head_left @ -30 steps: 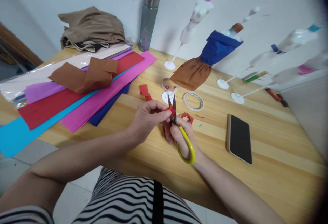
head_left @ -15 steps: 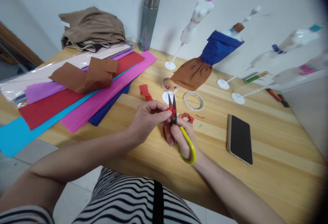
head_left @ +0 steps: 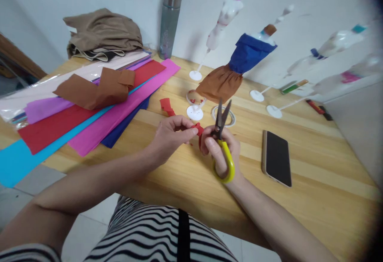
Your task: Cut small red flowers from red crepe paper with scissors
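Between the thumb and fingers of my left hand point(head_left: 172, 136) a small red paper piece point(head_left: 197, 128) is pinched. My right hand point(head_left: 221, 150) has its fingers around the yellow-handled scissors point(head_left: 226, 162), whose dark blades point up and away, slightly apart. The right fingertips are close to the red piece; whether they grip it too is hard to see. Just beyond the hands stands a small mannequin in a blue paper top point(head_left: 249, 54) and a brown paper skirt point(head_left: 221, 83), on a round white base point(head_left: 194, 112). A red paper scrap point(head_left: 166, 106) lies beside that base.
Coloured paper strips point(head_left: 110, 120) and folded brown paper point(head_left: 98, 88) cover the left side. A steel flask point(head_left: 170, 22) and folded brown cloth point(head_left: 104, 30) stand behind. White tape rolls point(head_left: 231, 120) lie near the skirt. A phone point(head_left: 277, 158) lies right, below more white mannequins point(head_left: 221, 22).
The scissors have moved right, away from the red paper, and their blades now point up over the tape roll. My left hand still pinches the red piece. The view has shifted slightly.
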{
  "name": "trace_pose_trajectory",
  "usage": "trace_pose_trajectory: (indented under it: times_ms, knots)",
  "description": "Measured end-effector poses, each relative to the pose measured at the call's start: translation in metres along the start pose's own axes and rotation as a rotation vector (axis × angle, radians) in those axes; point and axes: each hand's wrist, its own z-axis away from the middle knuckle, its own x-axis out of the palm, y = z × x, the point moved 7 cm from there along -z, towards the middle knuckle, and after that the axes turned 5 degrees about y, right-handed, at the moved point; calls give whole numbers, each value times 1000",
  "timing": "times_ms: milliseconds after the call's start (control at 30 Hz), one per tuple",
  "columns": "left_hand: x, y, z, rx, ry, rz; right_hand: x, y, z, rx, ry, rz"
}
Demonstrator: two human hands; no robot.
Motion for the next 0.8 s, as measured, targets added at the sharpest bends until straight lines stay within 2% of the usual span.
trace_pose_trajectory:
  times_ms: [67,133,300,600,800]
  knots:
    - [2,-2,-1,1,-28,-67,-10,-5,-2,-49,111,-19]
    - [3,-3,-1,18,-49,-128,-13,-11,-4,-64,146,-53]
    - [6,-3,1,8,-86,-214,-4,-22,-10,-12,54,-63]
    - [9,-8,-2,-112,-153,-134,-6,-13,-13,70,70,-98]
    - [8,-8,-3,-110,-150,-116,-6,-14,-13,84,51,-125]
